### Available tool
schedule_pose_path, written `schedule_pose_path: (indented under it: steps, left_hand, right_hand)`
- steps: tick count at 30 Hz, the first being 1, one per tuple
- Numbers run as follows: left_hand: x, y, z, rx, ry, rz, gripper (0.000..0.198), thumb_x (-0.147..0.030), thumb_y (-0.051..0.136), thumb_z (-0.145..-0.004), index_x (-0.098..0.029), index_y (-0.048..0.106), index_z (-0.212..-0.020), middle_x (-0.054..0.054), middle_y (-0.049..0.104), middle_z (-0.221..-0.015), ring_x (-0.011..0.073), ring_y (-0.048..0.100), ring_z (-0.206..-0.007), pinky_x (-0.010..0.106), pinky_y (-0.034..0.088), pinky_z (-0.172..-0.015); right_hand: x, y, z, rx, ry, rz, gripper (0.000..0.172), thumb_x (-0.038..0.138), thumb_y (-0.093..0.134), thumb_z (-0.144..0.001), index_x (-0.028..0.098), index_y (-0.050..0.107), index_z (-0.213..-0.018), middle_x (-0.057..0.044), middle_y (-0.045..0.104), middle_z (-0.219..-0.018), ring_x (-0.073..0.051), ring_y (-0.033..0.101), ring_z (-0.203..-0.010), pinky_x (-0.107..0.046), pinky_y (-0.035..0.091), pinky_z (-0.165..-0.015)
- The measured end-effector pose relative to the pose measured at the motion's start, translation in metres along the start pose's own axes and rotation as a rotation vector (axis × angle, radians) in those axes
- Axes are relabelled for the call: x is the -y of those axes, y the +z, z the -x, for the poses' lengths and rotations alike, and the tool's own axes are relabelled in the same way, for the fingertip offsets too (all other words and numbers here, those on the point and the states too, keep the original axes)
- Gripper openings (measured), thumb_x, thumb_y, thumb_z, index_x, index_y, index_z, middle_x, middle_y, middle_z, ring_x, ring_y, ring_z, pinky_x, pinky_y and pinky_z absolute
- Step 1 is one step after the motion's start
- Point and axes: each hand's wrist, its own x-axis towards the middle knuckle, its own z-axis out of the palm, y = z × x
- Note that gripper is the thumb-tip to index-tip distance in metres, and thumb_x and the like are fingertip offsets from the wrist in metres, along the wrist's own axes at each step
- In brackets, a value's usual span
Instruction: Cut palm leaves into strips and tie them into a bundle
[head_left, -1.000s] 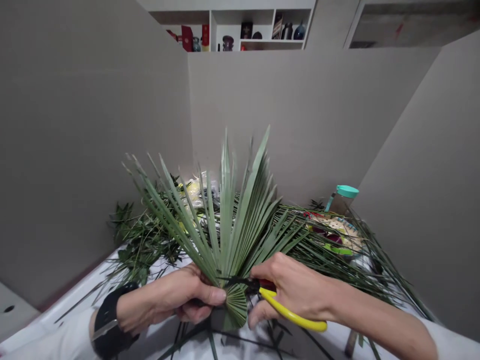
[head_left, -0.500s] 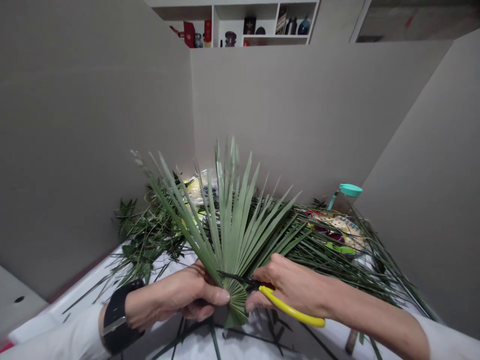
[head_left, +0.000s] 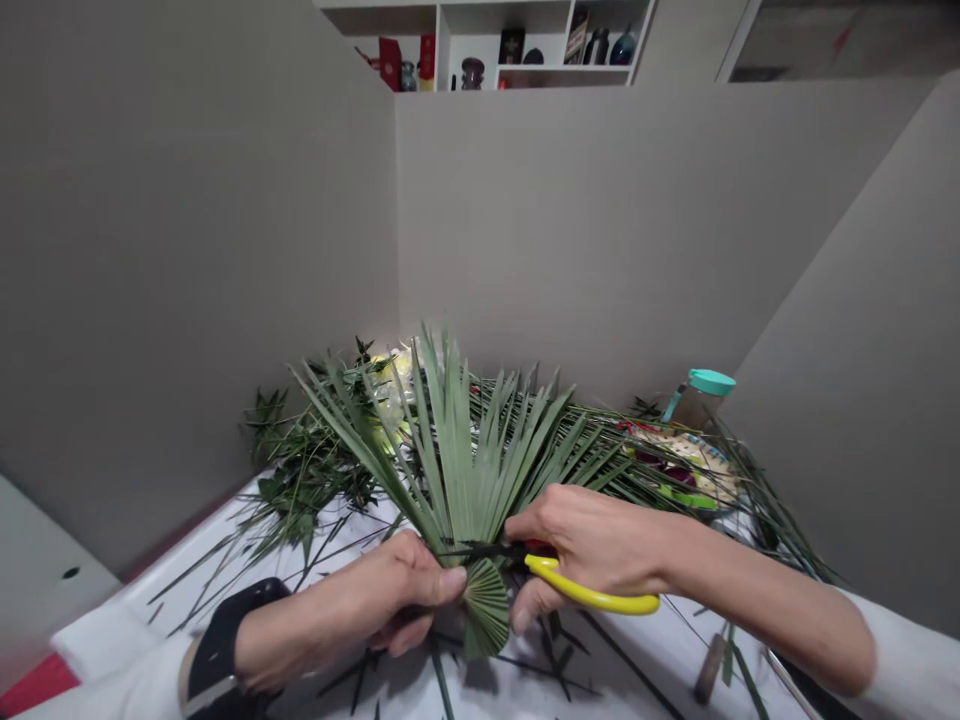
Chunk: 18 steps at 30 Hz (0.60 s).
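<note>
My left hand (head_left: 375,600) pinches the base of a green fan palm leaf (head_left: 457,460), thumb on top, and holds it upright over the white table (head_left: 630,680). My right hand (head_left: 592,545) grips yellow-handled scissors (head_left: 577,588). Their dark blades reach left across the leaf just above its pleated base. The leaf's long blades spread up and outward towards the back wall. A black watch sits on my left wrist.
Cut leaves and thin green stems (head_left: 300,480) lie piled across the back of the table. A jar with a teal lid (head_left: 701,395) stands at the right by a patterned item. Grey partition walls close in on three sides. Shelves (head_left: 525,45) show above.
The leaf has tipped backward and lower, its blades now spread flatter. Both hands shifted slightly right and up, with the scissors still at the leaf's base.
</note>
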Motion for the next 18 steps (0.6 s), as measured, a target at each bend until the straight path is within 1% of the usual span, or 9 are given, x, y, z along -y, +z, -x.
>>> schedule_pose_path:
  steps: [2,4,6,8,11,13,15,18]
  left_hand:
    - [0.004,0.000,0.000,-0.023,0.014,-0.044,0.068,-0.084,0.050,-0.067,-0.022,0.041,-0.040,-0.006,0.036,-0.034,0.0066,0.021,-0.031,0.030,0.011,-0.039]
    - [0.007,-0.001,0.000,-0.034,0.030,-0.090,0.065,-0.081,0.049,-0.070,-0.023,0.039,-0.043,-0.006,0.034,-0.036,0.0075,0.021,-0.034,0.030,0.012,-0.041]
    - [0.010,-0.002,0.001,-0.040,0.056,-0.149,0.060,-0.074,0.048,-0.077,-0.023,0.038,-0.047,-0.007,0.031,-0.040,0.0089,0.021,-0.039,0.030,0.014,-0.044]
    - [0.010,-0.003,0.004,-0.069,0.096,-0.230,0.053,-0.063,0.047,-0.084,-0.022,0.038,-0.052,-0.006,0.031,-0.048,0.0110,0.024,-0.047,0.029,0.018,-0.048]
    - [0.010,-0.003,0.012,-0.165,0.150,-0.369,0.042,-0.050,0.048,-0.089,-0.020,0.046,-0.060,-0.002,0.044,-0.063,0.0162,0.038,-0.064,0.029,0.028,-0.063]
    - [0.011,0.000,0.018,-0.230,0.162,-0.480,0.037,-0.048,0.048,-0.090,-0.020,0.055,-0.068,0.002,0.053,-0.072,0.0212,0.046,-0.076,0.031,0.029,-0.072]
    - [0.012,0.004,0.026,-0.278,0.167,-0.626,0.036,-0.048,0.045,-0.093,-0.021,0.061,-0.077,0.005,0.060,-0.077,0.0241,0.051,-0.080,0.033,0.029,-0.073]
    - [0.014,0.013,0.036,-0.359,0.176,-0.788,0.035,-0.046,0.037,-0.097,-0.023,0.063,-0.089,0.008,0.067,-0.088,0.0259,0.057,-0.083,0.034,0.032,-0.074]
  right_hand:
    - [0.002,-0.002,-0.003,0.030,0.007,0.012,0.057,0.075,0.061,-0.074,0.018,0.065,-0.078,0.006,0.042,-0.055,-0.010,0.035,-0.049,-0.023,0.025,-0.046]
    - [0.003,-0.003,-0.006,0.048,-0.007,0.019,0.058,0.075,0.061,-0.075,0.018,0.066,-0.079,0.005,0.045,-0.058,-0.010,0.037,-0.051,-0.023,0.027,-0.048]
    - [0.004,-0.003,-0.011,0.058,-0.016,0.028,0.059,0.075,0.060,-0.076,0.017,0.065,-0.078,0.005,0.044,-0.057,-0.010,0.037,-0.051,-0.023,0.027,-0.048]
    - [0.003,-0.001,-0.015,0.063,-0.025,0.025,0.058,0.075,0.057,-0.078,0.017,0.063,-0.076,0.007,0.040,-0.054,-0.010,0.035,-0.048,-0.023,0.026,-0.047]
    - [-0.001,0.004,-0.020,0.069,-0.068,-0.014,0.058,0.074,0.052,-0.082,0.018,0.058,-0.071,0.008,0.034,-0.052,-0.009,0.032,-0.047,-0.023,0.025,-0.046]
    - [-0.005,0.008,-0.021,0.061,-0.114,-0.064,0.057,0.072,0.050,-0.085,0.018,0.053,-0.068,0.009,0.033,-0.053,-0.008,0.032,-0.048,-0.022,0.025,-0.046]
    - [-0.007,0.011,-0.022,0.041,-0.136,-0.112,0.057,0.070,0.050,-0.087,0.018,0.049,-0.065,0.009,0.032,-0.054,-0.007,0.030,-0.049,-0.022,0.023,-0.046]
    - [-0.007,0.013,-0.019,0.010,-0.148,-0.165,0.056,0.067,0.051,-0.089,0.018,0.045,-0.062,0.009,0.031,-0.054,-0.007,0.028,-0.050,-0.022,0.023,-0.047]
